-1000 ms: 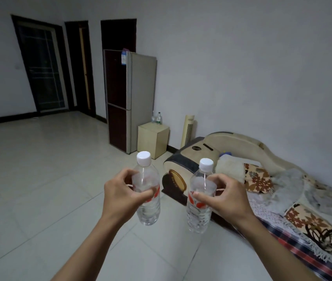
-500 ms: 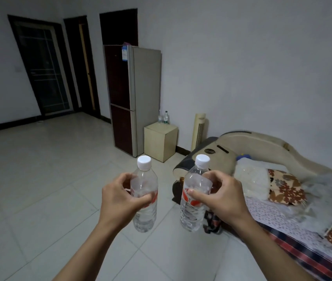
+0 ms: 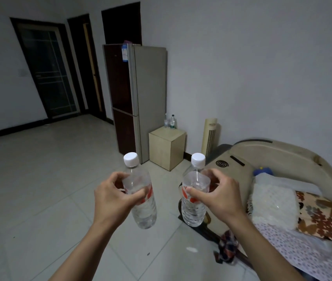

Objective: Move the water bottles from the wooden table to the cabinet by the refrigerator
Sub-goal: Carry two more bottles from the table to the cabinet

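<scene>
My left hand [image 3: 113,196] grips a clear water bottle [image 3: 143,209] with a white cap and red label, held upright over the floor. My right hand [image 3: 220,196] grips a second, matching water bottle [image 3: 192,210], also upright. Ahead stands the small beige cabinet [image 3: 166,148] beside the tall refrigerator [image 3: 138,98]. Two small bottles [image 3: 170,122] stand at the back of the cabinet top. The wooden table is out of view.
A bed [image 3: 295,216] with patterned pillows and covers fills the right side, its cream headboard close to the cabinet. A slim tower fan [image 3: 209,136] stands against the wall. Pale tiled floor [image 3: 45,189] stretches left toward dark doors [image 3: 45,69].
The refrigerator and cabinet have grown larger and shifted toward the centre as I walk closer. Both hands keep the bottles upright in the same grip.
</scene>
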Demonstrator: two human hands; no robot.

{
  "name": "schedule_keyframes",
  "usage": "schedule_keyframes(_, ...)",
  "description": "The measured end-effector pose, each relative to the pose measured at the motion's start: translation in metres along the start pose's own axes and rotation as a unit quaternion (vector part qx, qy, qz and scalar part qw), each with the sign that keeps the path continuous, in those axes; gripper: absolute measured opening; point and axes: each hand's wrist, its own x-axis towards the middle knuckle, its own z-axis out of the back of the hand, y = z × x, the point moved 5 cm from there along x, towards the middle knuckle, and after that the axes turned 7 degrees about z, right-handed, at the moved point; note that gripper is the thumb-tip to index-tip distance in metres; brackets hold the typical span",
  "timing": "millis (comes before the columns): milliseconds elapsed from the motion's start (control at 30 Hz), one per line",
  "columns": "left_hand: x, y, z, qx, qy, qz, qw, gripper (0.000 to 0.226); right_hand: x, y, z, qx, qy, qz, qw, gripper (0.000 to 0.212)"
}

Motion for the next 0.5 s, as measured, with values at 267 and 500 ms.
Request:
schedule_keyframes(267, 0.111, 0.044, -0.034, 0.021, 0.006, -0.036, 0.999, 0.048, 0.097, -0.041, -0.076, 0.01, 0.017, -0.015, 1.0, 0.063)
schedule_keyframes(500, 0.23, 0.091, -0.057, -0.03, 0.045, -0.027, 0.998, 0.05, 0.191, -0.057, -0.136, 0.005, 0.004, -0.029, 1.0, 0.052)
